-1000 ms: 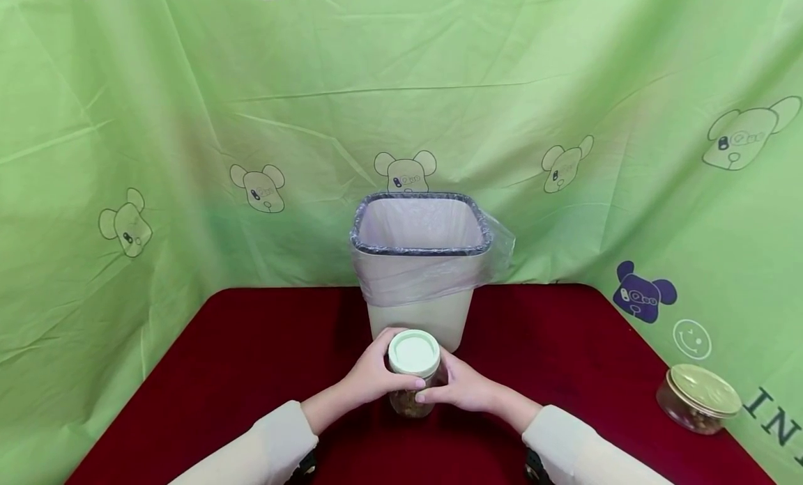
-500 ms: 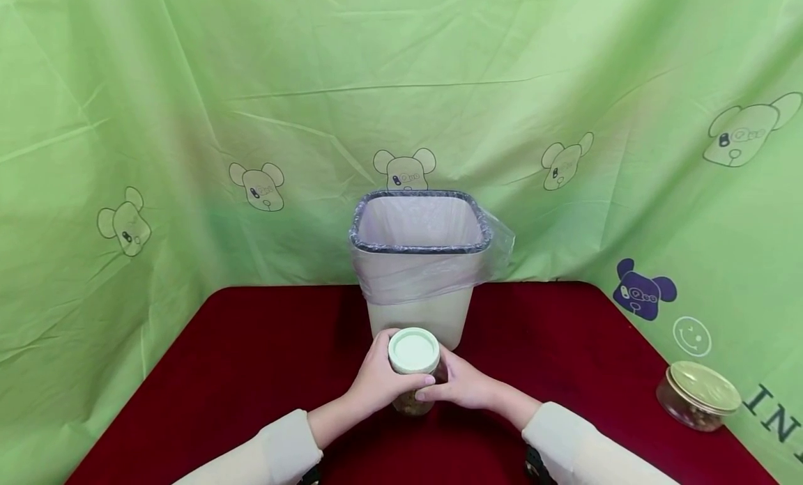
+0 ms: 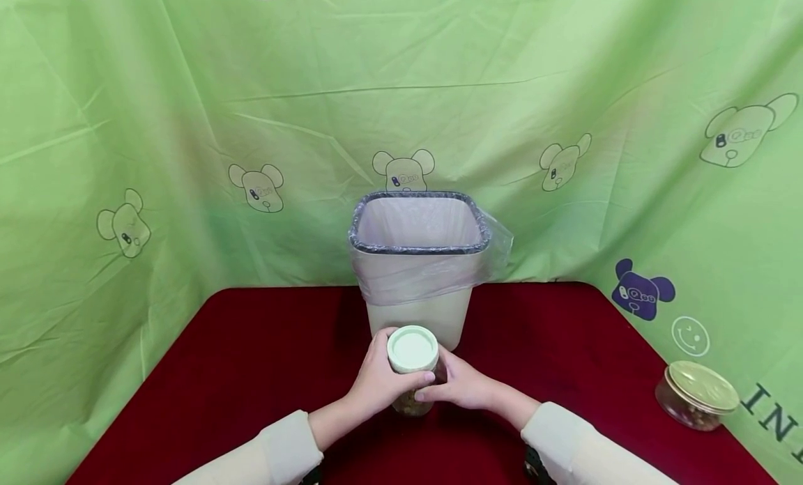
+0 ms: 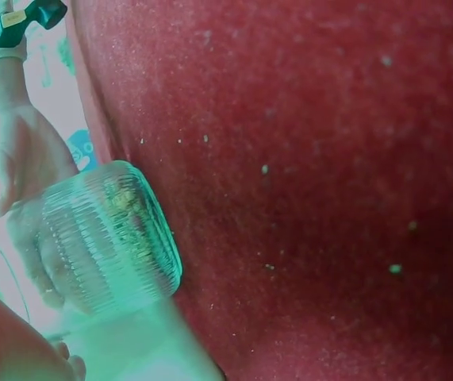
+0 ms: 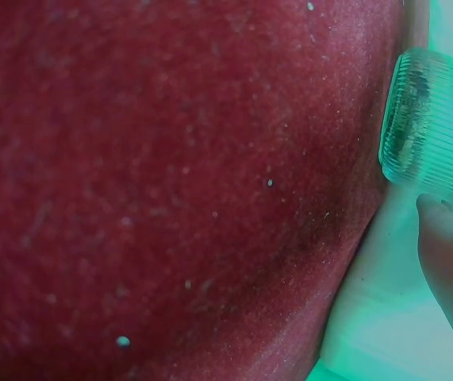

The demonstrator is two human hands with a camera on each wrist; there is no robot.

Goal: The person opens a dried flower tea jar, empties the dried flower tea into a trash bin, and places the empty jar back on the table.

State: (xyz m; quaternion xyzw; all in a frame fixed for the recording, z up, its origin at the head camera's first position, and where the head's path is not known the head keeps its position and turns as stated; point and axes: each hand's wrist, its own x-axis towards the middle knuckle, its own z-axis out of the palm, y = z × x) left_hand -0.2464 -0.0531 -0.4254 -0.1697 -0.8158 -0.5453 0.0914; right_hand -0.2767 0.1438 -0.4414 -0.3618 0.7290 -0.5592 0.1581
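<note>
**Two-handed hold on a lidded jar, bin right behind it**

So there's a person with both hands around a clear ribbed jar [image 3: 412, 404], upright, in the near middle of the red surface [image 3: 270, 359]. The left hand [image 3: 384, 375] is wrapped around one side just under the pale green lid [image 3: 412, 349], thumb across the front. The right hand [image 3: 465, 382] grips the other side, its thumb a bit lower. Brownish bits sit down at the bottom of the jar. Can't tell if the base is touching.

Behind it is a whitish bin [image 3: 417, 318] with a see-through liner [image 3: 408, 279] folded over the rim. Off to the right, near the edge, there's a squat round container [image 3: 696, 396] with a yellowish lid.

Readable stuff: big dark letters [image 3: 779, 422] "I N" on the green backdrop [image 3: 314, 88], next one cut off by the frame. The cartoon bear heads [image 3: 643, 291] have tiny lettering, too small to make out. Same for the pale tag [image 4: 12, 17] on the right wrist's dark band [image 4: 44, 13].
</note>
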